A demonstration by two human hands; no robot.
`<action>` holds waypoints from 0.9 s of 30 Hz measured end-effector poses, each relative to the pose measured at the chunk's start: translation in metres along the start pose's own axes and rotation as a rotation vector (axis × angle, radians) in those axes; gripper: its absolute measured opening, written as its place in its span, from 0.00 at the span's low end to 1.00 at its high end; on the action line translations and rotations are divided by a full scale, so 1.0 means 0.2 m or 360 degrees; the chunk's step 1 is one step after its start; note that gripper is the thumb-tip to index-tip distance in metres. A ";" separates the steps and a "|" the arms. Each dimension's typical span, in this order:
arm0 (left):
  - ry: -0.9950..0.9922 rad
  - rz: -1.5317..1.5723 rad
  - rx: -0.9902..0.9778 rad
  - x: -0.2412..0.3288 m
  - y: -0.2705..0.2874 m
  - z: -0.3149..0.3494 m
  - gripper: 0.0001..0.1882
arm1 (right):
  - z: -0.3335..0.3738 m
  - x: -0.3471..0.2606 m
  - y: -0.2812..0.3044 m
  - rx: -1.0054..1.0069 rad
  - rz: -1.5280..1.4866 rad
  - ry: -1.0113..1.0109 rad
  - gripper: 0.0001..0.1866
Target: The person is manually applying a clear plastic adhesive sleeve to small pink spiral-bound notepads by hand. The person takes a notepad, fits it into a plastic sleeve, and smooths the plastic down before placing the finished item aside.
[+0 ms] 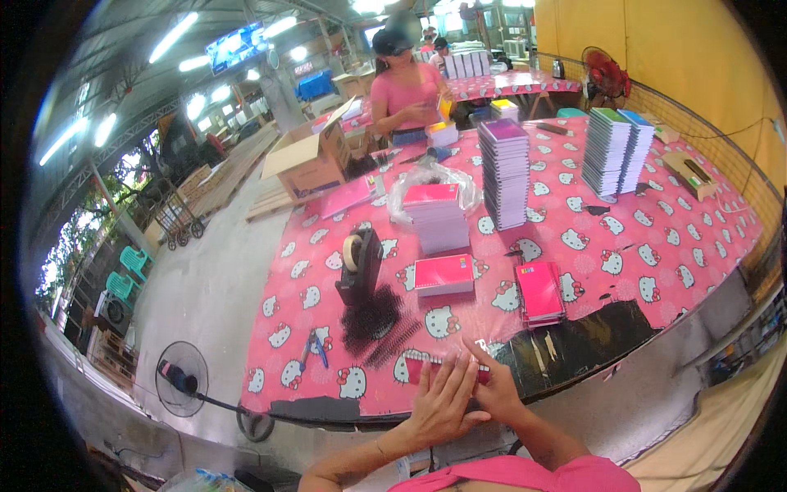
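Observation:
A small red spiral notebook [416,367] lies at the table's front edge under my hands, its coil along the far side. My left hand [443,403] rests across it with the fingers stretched out flat. Around its right end is my right hand [497,389], gripping it, some fingers hidden. Just beyond lie a pile of loose black coils [373,324] and pliers with blue handles [313,351]. A short stack of pink-covered notebooks [444,275] stands ahead, and another pink stack with black coils [539,293] sits to its right.
A black tape dispenser [359,266] stands left of centre. Tall notebook stacks [503,172] [607,152] rise further back. A cardboard box [307,160] is at the far left, near a person in pink [406,94] handling notebooks. A floor fan [182,379] stands left of the table.

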State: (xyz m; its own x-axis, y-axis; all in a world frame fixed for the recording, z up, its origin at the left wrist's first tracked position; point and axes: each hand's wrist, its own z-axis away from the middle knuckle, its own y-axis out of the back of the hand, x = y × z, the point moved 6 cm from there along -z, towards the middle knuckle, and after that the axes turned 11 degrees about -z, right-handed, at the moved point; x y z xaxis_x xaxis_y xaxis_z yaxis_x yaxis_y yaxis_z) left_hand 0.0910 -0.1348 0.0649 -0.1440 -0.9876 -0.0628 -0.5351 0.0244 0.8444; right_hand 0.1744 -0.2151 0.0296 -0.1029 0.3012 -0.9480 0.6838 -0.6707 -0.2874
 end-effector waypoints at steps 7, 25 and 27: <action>0.0094 0.0055 0.0146 -0.11 0.14 -0.17 0.18 | -0.01 -0.04 -0.01 -0.0012 0.0228 0.0277 0.42; 0.0225 0.0400 -0.0083 -0.16 -0.21 -0.03 0.11 | -0.07 0.38 0.15 -0.0206 0.0105 -0.0289 0.41; 0.0248 0.0407 -0.0093 -0.17 -0.21 -0.03 0.11 | -0.07 0.25 0.17 -0.0346 0.0376 -0.0019 0.34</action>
State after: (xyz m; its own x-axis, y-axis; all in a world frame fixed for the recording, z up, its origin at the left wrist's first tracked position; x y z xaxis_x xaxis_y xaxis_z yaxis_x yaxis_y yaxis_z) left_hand 0.1227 -0.1027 0.0349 -0.1361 -0.9627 0.2340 -0.4484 0.2705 0.8519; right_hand 0.2026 -0.2123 -0.0252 0.0695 0.1459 -0.9869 0.8281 -0.5601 -0.0244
